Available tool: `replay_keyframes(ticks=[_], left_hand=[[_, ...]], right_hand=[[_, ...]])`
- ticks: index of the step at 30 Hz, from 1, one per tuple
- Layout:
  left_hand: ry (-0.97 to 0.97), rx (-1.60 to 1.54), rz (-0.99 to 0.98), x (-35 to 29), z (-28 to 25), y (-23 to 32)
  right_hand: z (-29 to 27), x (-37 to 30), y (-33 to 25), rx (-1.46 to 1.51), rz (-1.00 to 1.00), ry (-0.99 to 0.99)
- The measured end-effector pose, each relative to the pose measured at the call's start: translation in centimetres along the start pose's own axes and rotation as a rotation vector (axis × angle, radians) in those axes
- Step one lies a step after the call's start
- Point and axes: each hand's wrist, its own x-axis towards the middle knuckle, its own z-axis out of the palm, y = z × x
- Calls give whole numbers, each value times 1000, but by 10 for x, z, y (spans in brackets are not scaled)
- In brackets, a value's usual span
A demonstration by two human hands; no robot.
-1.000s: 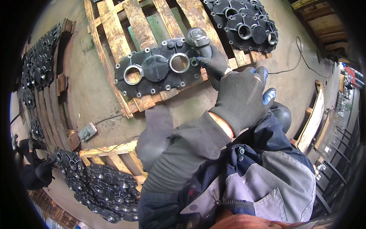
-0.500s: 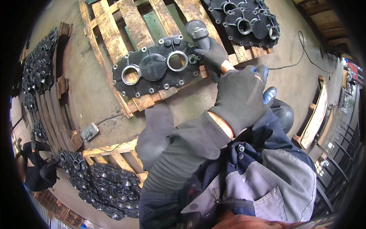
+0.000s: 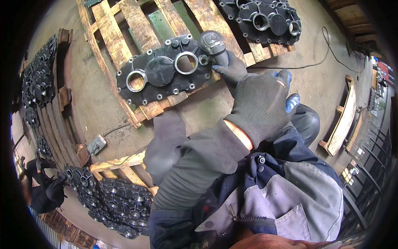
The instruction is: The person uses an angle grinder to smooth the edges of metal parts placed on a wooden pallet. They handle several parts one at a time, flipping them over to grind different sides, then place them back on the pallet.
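My right hand, in a dark glove, is closed around the body of an angle grinder. The grinder's rounded head is at the right end of a black cast cover that has two round bores and a bolt-hole rim. This cover lies flat on a wooden pallet. Across my right wrist and forearm lies my gloved left hand, hiding most of that arm. Its thumb and forefinger show apart, with nothing between them; the other fingers are hidden.
More black covers sit on the pallet's far right. Covers are stacked at the lower left, and others stand on the left pallet. A cable crosses the floor; a box lies there. Another person is at far left.
The grinder's head has moved toward me along the cover's right end. The whole view has shifted slightly, and my left hand keeps its place over my right arm.
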Motion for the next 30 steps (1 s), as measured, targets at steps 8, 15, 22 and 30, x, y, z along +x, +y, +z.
replay_keyframes(ticks=[8, 15, 22, 30], left_hand=[[-64, 65, -12, -3, 2, 2], [-164, 149, 57, -9, 12, 6], [-140, 112, 65, -14, 18, 4], [-158, 153, 84, -15, 18, 5]], right_hand=[[-4, -3, -1, 96, 44, 151], [-24, -67, 20, 418, 241, -90], [-12, -79, 11, 180, 236, -77], [-11, -76, 6, 9, 246, -79]])
